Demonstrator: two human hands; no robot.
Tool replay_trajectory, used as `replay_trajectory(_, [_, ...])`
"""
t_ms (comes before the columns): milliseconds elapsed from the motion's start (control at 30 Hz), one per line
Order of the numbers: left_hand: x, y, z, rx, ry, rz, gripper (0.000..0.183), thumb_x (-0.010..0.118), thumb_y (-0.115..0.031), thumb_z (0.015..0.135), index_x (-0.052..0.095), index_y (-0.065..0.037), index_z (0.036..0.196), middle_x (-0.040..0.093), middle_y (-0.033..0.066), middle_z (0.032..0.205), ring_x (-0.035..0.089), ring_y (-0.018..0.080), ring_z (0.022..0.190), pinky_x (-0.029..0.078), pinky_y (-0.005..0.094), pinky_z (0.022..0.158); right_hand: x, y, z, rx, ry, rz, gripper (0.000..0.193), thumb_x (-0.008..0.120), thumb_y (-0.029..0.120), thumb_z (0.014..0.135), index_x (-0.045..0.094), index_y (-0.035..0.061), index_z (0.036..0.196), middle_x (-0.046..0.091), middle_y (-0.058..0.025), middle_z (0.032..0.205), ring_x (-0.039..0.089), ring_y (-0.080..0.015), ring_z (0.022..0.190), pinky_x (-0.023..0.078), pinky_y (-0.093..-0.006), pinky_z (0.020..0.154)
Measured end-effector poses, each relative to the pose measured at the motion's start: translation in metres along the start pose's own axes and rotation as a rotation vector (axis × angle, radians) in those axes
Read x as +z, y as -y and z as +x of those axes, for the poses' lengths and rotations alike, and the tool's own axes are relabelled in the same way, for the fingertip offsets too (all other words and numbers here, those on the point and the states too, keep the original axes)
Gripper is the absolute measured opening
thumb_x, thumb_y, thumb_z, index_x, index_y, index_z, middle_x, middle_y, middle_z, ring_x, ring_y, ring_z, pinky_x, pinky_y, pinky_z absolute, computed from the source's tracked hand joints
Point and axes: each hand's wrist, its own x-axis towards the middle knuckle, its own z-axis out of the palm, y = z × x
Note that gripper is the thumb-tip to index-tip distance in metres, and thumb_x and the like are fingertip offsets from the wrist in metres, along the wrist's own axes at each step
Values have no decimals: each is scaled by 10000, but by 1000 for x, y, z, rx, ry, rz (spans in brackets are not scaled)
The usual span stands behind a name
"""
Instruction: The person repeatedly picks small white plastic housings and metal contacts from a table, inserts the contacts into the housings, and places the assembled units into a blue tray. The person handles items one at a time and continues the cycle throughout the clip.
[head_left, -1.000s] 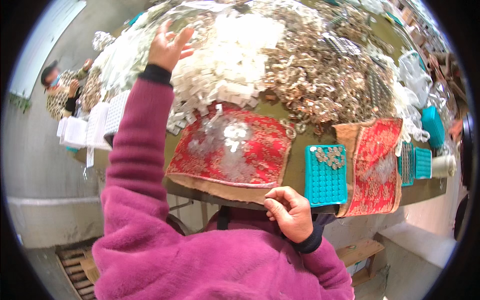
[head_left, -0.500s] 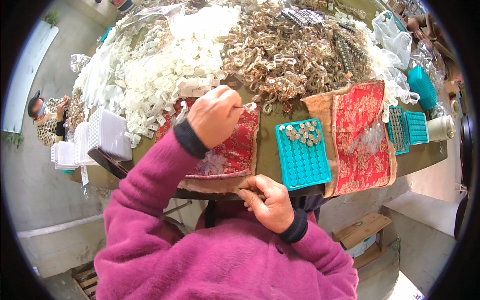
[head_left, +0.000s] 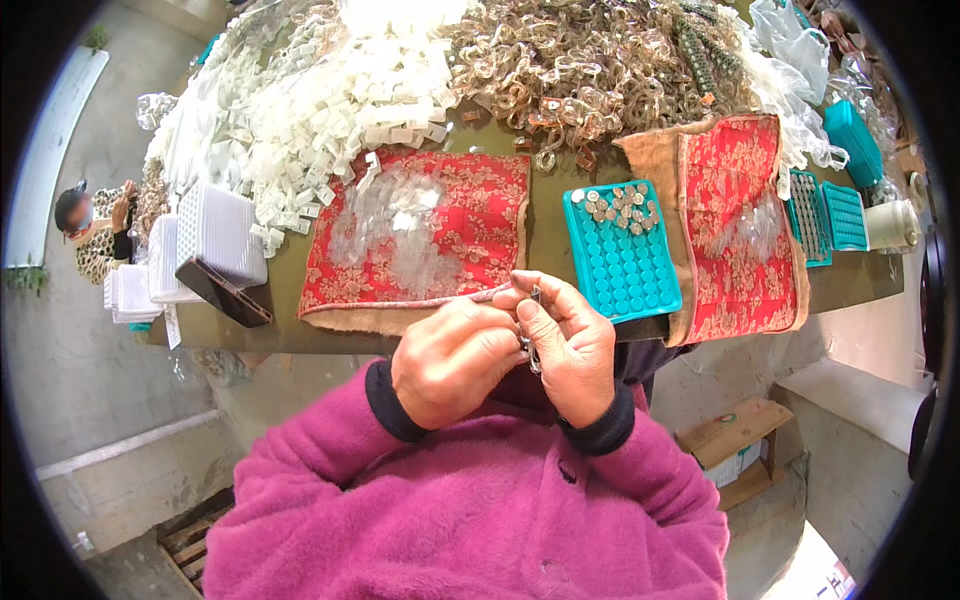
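Note:
In front of my chest, at the table's near edge, my two hands meet. With thumb and fingers my right hand (head_left: pixel 572 350) pinches a small shiny metal-looking piece (head_left: pixel 534 360); its exact kind is too small to tell. The closed fingertips of my left hand (head_left: pixel 455 362) grip at the same piece from the other side. Just beyond lies a red flowered cloth (head_left: pixel 480 210) with clear little plastic bags (head_left: pixel 400 225) heaped on it. To the right, a turquoise tray (head_left: pixel 628 300) of round hollows carries several small round silvery pieces (head_left: pixel 622 206) at its far end.
White tags (head_left: pixel 300 140) and brownish clear rings (head_left: pixel 580 70) are piled high at the back. A second red cloth (head_left: pixel 740 210) lies right of the tray. Stacked white trays (head_left: pixel 220 240) and a dark phone-like slab (head_left: pixel 232 295) stand left. Another person (head_left: pixel 95 225) is at far left.
My left hand has come down from over the red cloth to meet my right hand, uncovering the bags. My right hand has risen slightly, and the shiny piece now shows between them.

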Motion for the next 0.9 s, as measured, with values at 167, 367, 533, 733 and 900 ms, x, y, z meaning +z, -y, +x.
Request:
replay_trajectory(167, [-3,4,1,-467,-71,-257,231,842,-58,845,725,-19,1041,682,107,963,670,186,762,535,318,653,0,1,-7,-305,39,-531,503,639,-54,999,532,-21,1489,741,-168,1160,738,-197,1037,593,-323,901])
replay_trajectory(367, [3,13,-11,-797,-54,-854,157,802,8,910,726,-3,1047,705,60,1017,676,120,799,565,262,704,0,8,-21,-306,-1,-536,561,736,-87,908,577,14,1436,752,-169,1067,784,-231,920,623,-344,807])
replay_trajectory(533, [7,12,-19,-703,-169,-1169,121,744,106,919,680,48,1004,687,151,1089,737,207,865,641,321,751,-7,21,-23,-434,-33,-777,251,793,-43,888,727,35,1118,725,-109,930,747,-223,838,595,-329,734])
replay_trajectory(733, [7,11,-22,-749,-216,-1269,151,745,140,893,684,42,990,683,161,1091,739,220,886,648,336,778,-4,23,-29,-449,-61,-776,161,806,-20,889,752,23,1034,713,-95,891,707,-188,765,559,-302,678])
replay_trajectory(900, [6,21,-25,-442,-83,-1015,351,799,155,821,766,3,1136,656,105,1132,697,184,985,626,291,844,-3,29,-28,-314,-12,-695,100,778,-31,901,736,13,980,695,-74,871,695,-131,749,535,-265,647])
